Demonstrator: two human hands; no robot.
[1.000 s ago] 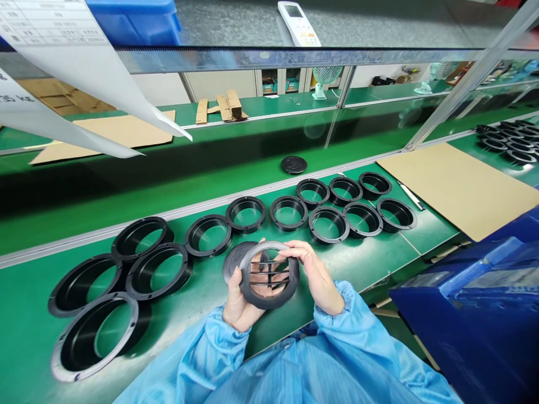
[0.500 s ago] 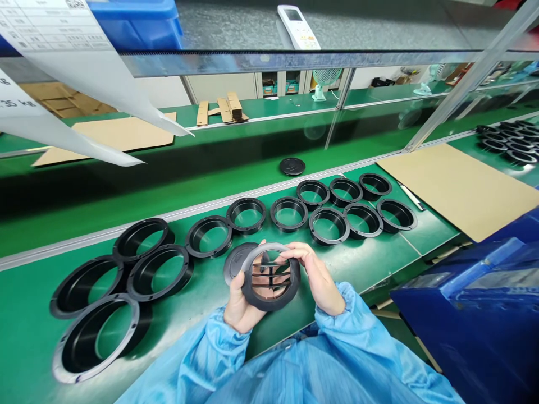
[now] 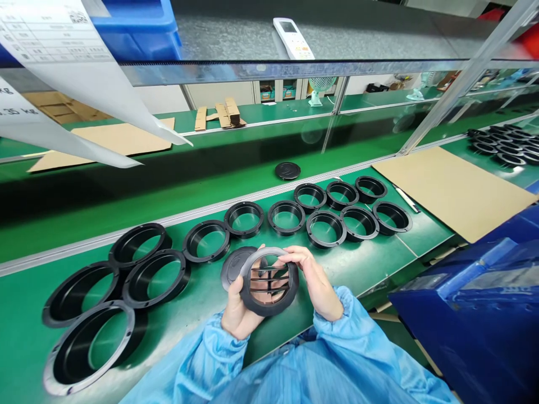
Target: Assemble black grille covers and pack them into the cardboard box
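Green worktop (image 3: 185, 314) stretches across the frame, with a grey shelf (image 3: 236, 33) above it along the top. At the upper left, printed papers (image 3: 63, 42) hang in front of a blue bin (image 3: 135, 33), and a sheet of brown card (image 3: 126, 137) lies beyond them. Four black rings (image 3: 69, 356) sit close together at the lower left, their flanges facing up. Further along, two smaller black rings (image 3: 242, 231) lead toward the centre, where a dark disc (image 3: 231, 266) lies on the worktop, partly hidden by the left hand (image 3: 240, 314) and the black slatted ring (image 3: 273, 307).

This slatted ring is at the centre of the frame, tilted so that its slats face the camera. The left hand grips its left edge, thumb on the front; fingers show through the gaps. The right hand (image 3: 318, 280) is bent around the upper right of the rim, fingertips touching it; its thumb is hidden, so whether it pinches the rim I cannot tell.

Right of centre stand seven more black rings (image 3: 326, 242), then a pen (image 3: 406, 199), a larger brown sheet (image 3: 450, 191) and, at the lower right, a blue box-like object (image 3: 471, 331).
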